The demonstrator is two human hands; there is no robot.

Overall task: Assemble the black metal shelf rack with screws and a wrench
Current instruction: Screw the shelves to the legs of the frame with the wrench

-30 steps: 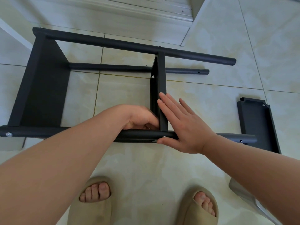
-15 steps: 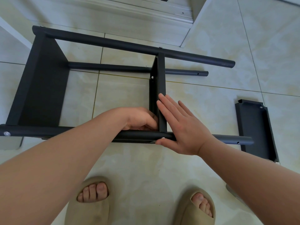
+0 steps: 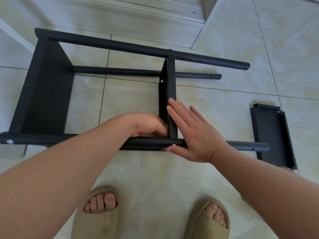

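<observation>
The black metal shelf rack lies on its side on the tiled floor, its round posts running left to right. A middle shelf panel stands across it, joined to the near post, where a silver screw head shows. My left hand is tucked against the panel's left face at that joint, fingers curled; what they hold is hidden. My right hand lies flat with straight fingers against the panel's right side, thumb under the near post.
A loose black shelf panel lies on the floor at the right, past the post ends. A white door threshold runs along the top. My two sandalled feet stand just below the rack.
Both hands stay at the same joint. The view has shifted slightly, and the loose panel now sits a little lower in frame.
</observation>
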